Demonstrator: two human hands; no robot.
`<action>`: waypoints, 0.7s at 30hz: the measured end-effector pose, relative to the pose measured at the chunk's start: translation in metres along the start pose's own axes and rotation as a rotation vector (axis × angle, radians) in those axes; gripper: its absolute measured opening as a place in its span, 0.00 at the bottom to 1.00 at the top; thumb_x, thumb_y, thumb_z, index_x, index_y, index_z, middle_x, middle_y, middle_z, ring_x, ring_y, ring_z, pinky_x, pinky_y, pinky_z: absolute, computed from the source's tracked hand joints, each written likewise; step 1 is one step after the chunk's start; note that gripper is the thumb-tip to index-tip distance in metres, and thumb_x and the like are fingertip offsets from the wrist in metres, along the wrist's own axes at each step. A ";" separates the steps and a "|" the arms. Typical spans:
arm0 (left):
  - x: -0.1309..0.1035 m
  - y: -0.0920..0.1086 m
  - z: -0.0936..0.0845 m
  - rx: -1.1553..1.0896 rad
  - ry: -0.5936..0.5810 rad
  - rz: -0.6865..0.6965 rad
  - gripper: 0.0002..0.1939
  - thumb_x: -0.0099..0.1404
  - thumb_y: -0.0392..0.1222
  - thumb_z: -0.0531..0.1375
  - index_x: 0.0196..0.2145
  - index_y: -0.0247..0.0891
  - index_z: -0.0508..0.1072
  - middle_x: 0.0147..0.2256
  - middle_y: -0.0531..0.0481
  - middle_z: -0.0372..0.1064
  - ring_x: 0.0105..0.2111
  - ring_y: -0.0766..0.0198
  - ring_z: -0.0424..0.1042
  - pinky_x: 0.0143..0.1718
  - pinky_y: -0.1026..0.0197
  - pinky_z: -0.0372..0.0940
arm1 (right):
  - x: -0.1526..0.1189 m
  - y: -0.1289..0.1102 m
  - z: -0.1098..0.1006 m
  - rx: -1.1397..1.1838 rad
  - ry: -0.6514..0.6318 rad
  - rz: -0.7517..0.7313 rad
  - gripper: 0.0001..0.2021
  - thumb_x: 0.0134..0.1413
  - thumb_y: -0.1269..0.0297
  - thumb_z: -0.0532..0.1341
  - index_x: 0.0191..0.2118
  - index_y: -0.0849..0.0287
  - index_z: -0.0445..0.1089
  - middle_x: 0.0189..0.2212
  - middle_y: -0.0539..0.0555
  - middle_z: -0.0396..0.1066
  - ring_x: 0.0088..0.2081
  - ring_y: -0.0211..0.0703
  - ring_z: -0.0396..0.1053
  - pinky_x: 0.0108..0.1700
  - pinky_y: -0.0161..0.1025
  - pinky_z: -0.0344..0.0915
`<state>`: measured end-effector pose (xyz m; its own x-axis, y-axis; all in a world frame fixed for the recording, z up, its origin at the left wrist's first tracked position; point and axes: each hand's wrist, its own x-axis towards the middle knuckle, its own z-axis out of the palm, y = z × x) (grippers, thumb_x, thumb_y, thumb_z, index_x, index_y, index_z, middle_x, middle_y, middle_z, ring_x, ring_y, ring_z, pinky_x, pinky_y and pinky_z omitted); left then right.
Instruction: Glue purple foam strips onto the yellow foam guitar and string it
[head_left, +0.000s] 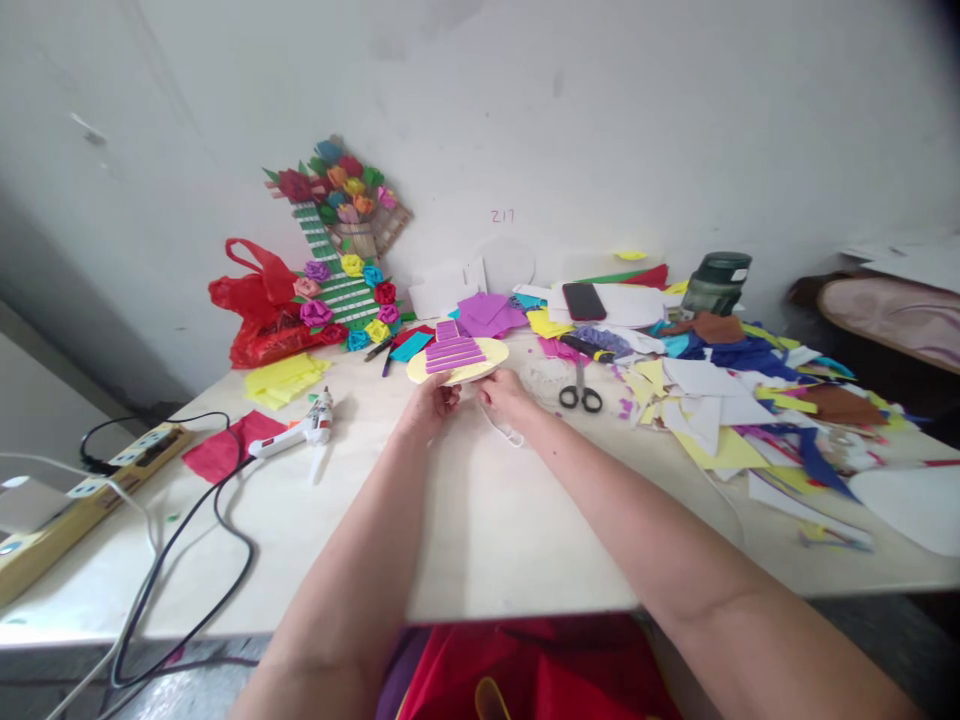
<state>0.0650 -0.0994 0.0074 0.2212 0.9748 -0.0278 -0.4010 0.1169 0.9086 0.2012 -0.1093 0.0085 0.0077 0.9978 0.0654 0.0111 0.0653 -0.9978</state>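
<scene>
A pale yellow oval paper piece with a purple striped shape on it is held up over the middle of the table. My left hand grips its near edge at the left, fingers curled under. At the near right edge, my right hand pinches the same oval. A white cord hangs below, close to my right hand; where it is fastened is hidden. Scissors with black handles lie to the right of my right hand. Left of my left hand rests a white glue gun.
Paper-flower decorations lean on the wall beside a red plastic bag. Cables run from a power strip at left. A phone, a dark bottle and heaped paper scraps occupy the right and back.
</scene>
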 end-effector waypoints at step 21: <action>0.003 -0.007 -0.009 0.355 -0.102 0.128 0.17 0.46 0.51 0.65 0.24 0.33 0.70 0.21 0.53 0.65 0.19 0.72 0.62 0.24 0.66 0.61 | -0.012 -0.018 -0.011 0.041 -0.361 0.146 0.09 0.54 0.70 0.50 0.25 0.63 0.62 0.10 0.43 0.52 0.11 0.25 0.41 0.13 0.28 0.36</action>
<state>0.0609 -0.0961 -0.0030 0.2840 0.9513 0.1202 -0.1020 -0.0946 0.9903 0.2119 -0.1229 0.0257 -0.3466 0.9348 -0.0779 -0.0037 -0.0844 -0.9964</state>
